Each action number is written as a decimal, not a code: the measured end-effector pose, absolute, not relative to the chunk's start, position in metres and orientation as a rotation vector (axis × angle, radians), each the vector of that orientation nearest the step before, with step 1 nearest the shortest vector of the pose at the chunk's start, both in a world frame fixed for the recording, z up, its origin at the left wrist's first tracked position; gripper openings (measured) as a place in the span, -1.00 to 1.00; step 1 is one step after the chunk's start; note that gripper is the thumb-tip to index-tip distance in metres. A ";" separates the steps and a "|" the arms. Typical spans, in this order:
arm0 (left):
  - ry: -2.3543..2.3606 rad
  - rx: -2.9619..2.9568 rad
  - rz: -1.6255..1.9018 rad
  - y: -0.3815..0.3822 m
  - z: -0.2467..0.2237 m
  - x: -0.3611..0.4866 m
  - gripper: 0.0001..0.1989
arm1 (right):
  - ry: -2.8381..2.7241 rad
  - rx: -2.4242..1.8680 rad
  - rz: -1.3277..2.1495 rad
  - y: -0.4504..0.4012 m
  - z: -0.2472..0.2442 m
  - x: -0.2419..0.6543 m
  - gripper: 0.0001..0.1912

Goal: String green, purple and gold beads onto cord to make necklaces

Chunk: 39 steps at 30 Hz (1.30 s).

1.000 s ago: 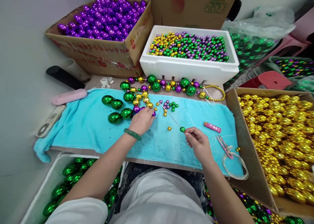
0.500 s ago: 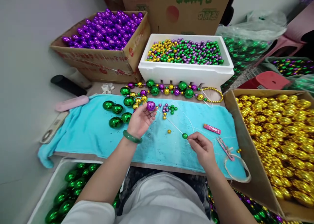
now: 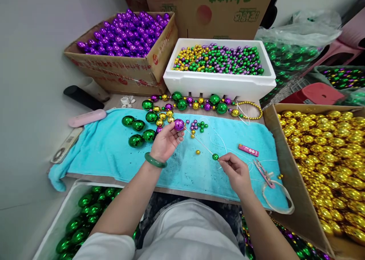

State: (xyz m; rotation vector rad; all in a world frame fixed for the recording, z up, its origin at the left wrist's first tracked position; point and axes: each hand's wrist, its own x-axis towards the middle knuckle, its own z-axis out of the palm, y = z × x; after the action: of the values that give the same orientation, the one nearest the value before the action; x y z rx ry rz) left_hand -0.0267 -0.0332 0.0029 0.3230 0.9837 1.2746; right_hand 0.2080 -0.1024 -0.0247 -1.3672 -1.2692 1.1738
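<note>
Between the fingertips of my left hand point(image 3: 167, 143) is a large shiny purple bead point(image 3: 179, 124). A thin, straight pale string point(image 3: 199, 141) runs from it down to a small green bead point(image 3: 215, 157). My right hand point(image 3: 235, 172) pinches the string's end just beside that green bead. Below the string, a loose gold bead point(image 3: 197, 152) lies on the blue towel point(image 3: 182, 176). Small purple beads point(image 3: 194, 125) and small green beads point(image 3: 202, 126) sit in clusters behind it. Several large green beads point(image 3: 136, 140) rest left of my left hand.
A strung bead garland point(image 3: 181, 104) stretches along the back. Behind stand a white foam box point(image 3: 219, 81) of small beads and a carton point(image 3: 114, 72) of purple beads. Rightward are a pink lighter-like packet point(image 3: 248, 150), pink snips point(image 3: 264, 173) and a carton point(image 3: 299, 184) of gold beads.
The purple bead in my left hand has come slightly nearer the green bead at my right fingers. Both grips look the same, and the whole view has shifted a little.
</note>
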 end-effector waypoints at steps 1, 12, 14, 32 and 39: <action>0.985 0.330 1.276 -0.033 0.003 -0.027 -0.78 | -1.278 -1.369 1.173 -0.102 -0.025 0.209 -0.83; 0.981 0.673 1.296 -0.043 -0.003 -0.018 -0.59 | -1.397 -1.379 1.087 -0.100 -0.034 0.217 -0.83; 0.948 0.697 1.282 -0.045 -0.002 -0.015 -0.58 | -1.384 -1.379 1.082 -0.099 -0.039 0.216 -0.82; 0.804 0.652 1.235 -0.048 0.001 -0.011 -0.60 | -1.254 -1.306 1.238 -0.094 -0.046 0.218 -0.84; 0.781 0.730 1.247 -0.051 -0.003 -0.012 -0.60 | -1.232 -1.316 1.261 -0.093 -0.052 0.221 -0.84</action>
State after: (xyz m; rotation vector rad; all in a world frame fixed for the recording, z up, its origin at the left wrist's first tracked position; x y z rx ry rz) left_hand -0.0118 -0.0505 -0.0027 0.7296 0.7815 1.2472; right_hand 0.2212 -0.0928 -0.0523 -1.3161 -1.2325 1.2607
